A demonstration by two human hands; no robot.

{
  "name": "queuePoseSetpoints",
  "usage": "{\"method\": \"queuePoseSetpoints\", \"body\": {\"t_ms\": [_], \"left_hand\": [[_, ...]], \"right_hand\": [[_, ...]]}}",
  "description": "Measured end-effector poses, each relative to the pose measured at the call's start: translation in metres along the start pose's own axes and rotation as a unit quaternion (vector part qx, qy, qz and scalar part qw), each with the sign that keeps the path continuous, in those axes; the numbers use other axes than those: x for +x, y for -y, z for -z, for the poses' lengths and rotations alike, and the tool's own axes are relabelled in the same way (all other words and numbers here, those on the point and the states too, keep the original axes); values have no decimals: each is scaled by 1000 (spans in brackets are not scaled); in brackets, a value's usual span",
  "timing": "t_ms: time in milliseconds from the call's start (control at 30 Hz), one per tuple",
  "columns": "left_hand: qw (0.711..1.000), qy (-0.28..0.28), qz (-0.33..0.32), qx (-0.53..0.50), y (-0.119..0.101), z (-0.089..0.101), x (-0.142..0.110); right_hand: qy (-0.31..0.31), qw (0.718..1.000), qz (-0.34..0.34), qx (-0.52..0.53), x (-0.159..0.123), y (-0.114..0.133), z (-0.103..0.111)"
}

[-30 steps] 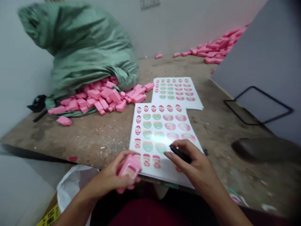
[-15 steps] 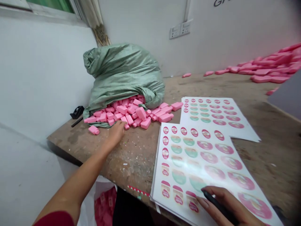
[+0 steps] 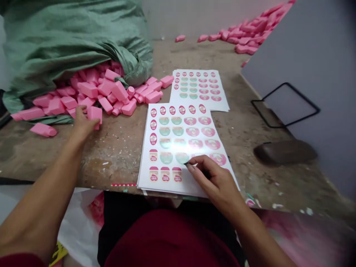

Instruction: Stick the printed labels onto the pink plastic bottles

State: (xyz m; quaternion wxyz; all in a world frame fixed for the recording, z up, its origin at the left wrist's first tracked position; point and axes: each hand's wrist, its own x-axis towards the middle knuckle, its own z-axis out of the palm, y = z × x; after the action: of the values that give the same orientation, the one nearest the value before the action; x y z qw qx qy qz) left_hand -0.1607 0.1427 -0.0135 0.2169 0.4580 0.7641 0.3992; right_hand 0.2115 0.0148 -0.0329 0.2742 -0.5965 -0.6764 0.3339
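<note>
My left hand [image 3: 83, 124] grips a small pink plastic bottle [image 3: 95, 115] between thumb and fingers, at the front of a heap of similar bottles [image 3: 119, 91]. The heap spills from the mouth of a green sack [image 3: 83, 33]. My right hand [image 3: 215, 178] is closed on a slim black tool [image 3: 186, 163]. Only its dark tip shows, so its exact kind is unclear. That tip is over the lower part of a sticker sheet [image 3: 191, 185] printed with pink and green labels. Behind lies a second stack of sticker sheets [image 3: 221, 105].
More pink bottles [image 3: 244, 37] are piled along the back wall at the right. A dark brown oblong object [image 3: 285, 152] and a black wire frame [image 3: 286, 85] are by the grey panel [image 3: 314, 48]. The worn table [image 3: 116, 155] has its front edge at my lap.
My view has swung right and down. The left hand, earlier reaching at the heap's edge, now has a pink bottle in its fingers. The right hand is still over the sticker sheet with the black tool.
</note>
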Motion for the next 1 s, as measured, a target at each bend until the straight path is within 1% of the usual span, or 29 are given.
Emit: {"method": "queuePoseSetpoints", "body": {"t_ms": [67, 100, 133, 167, 233, 267, 300, 333, 367, 433, 500, 633, 833, 1000], "left_hand": [[996, 12, 26, -83, -11, -5, -34], [982, 58, 55, -173, -19, -10, -54], [953, 117, 90, -264, -28, -17, -75], [921, 170, 127, -326, -38, -25, -97], [862, 255, 188, -396, -55, -43, -135], [836, 287, 218, -413, -62, -53, -150], [815, 307, 241, -428, -66, -63, -163], [799, 319, 258, -439, -69, -72, -172], [790, 322, 269, -448, -70, -79, -179], [784, 316, 277, -457, -69, -90, -185], [787, 315, 277, -453, -66, -96, -185], [792, 316, 271, -447, -62, -96, -183], [782, 323, 268, -461, -60, -95, -185], [782, 322, 272, -459, -60, -96, -185]], "right_hand": [[-7, 997, 17, -79, -2, 0, 1], [-7, 992, 29, -120, -3, 0, 0], [-7, 987, 42, -156, -4, 0, 0], [-6, 981, 52, -185, -4, -1, -1], [-4, 974, 63, -217, -4, -2, -4], [-4, 972, 65, -224, -3, -3, -5], [-7, 971, 67, -228, -3, -3, -6], [-11, 970, 70, -231, -3, -4, -6], [-16, 969, 76, -233, -2, -4, -7], [-25, 967, 88, -237, -2, -4, -8], [-27, 965, 98, -243, -2, -4, -10], [-32, 962, 107, -250, -1, -4, -12], [-25, 959, 108, -259, 1, -2, -13], [-37, 955, 113, -273, 2, -1, -14]]}}
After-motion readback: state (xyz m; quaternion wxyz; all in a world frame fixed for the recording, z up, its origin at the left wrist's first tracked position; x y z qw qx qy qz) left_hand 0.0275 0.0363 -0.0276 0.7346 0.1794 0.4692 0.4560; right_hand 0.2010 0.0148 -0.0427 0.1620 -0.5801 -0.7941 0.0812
